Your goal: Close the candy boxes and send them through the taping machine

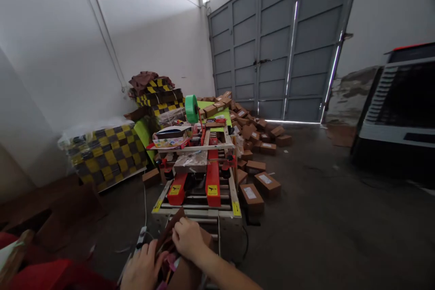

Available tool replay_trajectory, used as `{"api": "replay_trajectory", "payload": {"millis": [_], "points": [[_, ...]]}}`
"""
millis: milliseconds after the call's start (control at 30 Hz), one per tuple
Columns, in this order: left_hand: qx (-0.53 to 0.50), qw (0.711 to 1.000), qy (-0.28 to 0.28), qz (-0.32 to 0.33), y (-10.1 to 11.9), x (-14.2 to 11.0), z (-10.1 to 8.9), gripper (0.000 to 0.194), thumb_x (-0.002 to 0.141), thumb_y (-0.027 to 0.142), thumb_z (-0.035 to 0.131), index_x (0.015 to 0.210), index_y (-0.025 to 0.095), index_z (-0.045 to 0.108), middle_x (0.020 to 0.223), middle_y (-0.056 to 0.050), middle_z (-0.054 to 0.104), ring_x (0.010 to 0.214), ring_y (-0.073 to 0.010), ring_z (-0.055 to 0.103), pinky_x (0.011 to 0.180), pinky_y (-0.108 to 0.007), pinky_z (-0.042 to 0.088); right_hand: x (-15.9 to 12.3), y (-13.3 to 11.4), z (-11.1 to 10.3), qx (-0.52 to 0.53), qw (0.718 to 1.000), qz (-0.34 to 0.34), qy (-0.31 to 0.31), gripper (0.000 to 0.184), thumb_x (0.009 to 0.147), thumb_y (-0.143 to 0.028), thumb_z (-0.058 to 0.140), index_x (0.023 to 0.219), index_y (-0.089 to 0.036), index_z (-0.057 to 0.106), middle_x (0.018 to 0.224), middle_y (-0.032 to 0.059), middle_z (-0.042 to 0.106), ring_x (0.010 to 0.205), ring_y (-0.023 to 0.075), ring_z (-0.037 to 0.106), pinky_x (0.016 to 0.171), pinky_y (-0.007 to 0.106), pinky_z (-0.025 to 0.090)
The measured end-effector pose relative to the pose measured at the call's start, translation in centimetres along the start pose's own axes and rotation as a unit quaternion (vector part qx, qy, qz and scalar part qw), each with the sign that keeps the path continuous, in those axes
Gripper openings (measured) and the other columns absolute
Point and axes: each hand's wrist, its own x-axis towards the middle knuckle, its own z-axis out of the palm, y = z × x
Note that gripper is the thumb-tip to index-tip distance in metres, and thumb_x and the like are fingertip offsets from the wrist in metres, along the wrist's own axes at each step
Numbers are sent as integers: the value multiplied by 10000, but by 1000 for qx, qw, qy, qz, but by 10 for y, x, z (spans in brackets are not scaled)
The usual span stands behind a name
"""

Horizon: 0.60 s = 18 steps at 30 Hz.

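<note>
At the bottom of the head view stands an open brown cardboard box, set on rollers, with pink and purple items inside. My left hand is closed over the box's left side, its fingers bent at the edge. My right hand is closed on a raised brown flap at the far side, the forearm crossing over the box. What lies deeper in the box is hidden by my hands. Just ahead is a carton-sealing machine with red side belts and a green tape roll above.
Taped cartons lie heaped on the floor right of the machine. Yellow-and-black stacks stand at the left wall. A power strip is on the floor at left. A large air cooler stands at right, near grey metal doors.
</note>
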Motion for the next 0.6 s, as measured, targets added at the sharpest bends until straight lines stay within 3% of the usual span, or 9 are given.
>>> {"api": "replay_trajectory", "payload": {"millis": [133,233,300,367,433,500,600], "points": [[-43,991,-123,-41,-5,-5,-13,350,914,333,375,1143,207,608,1076,-97,680,883,-240,673,718,-323,490,-1,-1,7,37,999,-40,5,142,839,-257,518,814,-176,632,858,42,672,796,170,632,660,252,435],[-68,963,-250,-77,-7,5,-34,354,905,322,394,1216,237,542,1124,-95,681,962,-257,669,765,-340,491,-8,-4,2,102,994,-31,23,188,836,-326,557,958,-193,609,911,23,681,827,165,632,677,247,443],[-74,946,-304,-83,-9,13,-45,367,908,337,387,1230,237,530,1072,-105,701,995,-281,661,793,-372,489,-12,-10,0,128,991,-45,2,265,837,-403,576,1015,-209,611,943,22,695,866,182,635,719,269,456],[-78,941,-319,-83,-10,17,-47,388,910,327,366,1249,224,523,1047,-122,707,1005,-311,655,808,-421,489,-14,-18,2,94,990,-84,-56,266,845,-432,568,961,-209,656,939,36,710,866,209,639,738,310,469],[-112,946,-295,-76,-10,16,-37,409,907,280,327,1251,200,533,1090,-149,688,1010,-337,650,835,-481,482,-12,-25,8,34,990,-104,-93,239,861,-384,546,864,-195,692,904,52,716,848,227,634,721,344,479],[-171,949,-259,-62,-10,10,-22,419,893,253,319,1221,170,567,1184,-169,643,1095,-339,609,930,-509,445,-8,-30,15,-4,991,-108,-79,196,833,-326,578,781,-184,703,810,56,712,831,235,618,691,352,484],[-288,925,-242,-47,-7,2,-2,454,899,305,306,1244,147,555,1343,-128,544,1296,-245,455,1096,-390,339,-6,-31,15,4,991,-132,-21,92,732,-248,676,681,-173,691,685,50,684,790,220,597,675,323,481]]}}
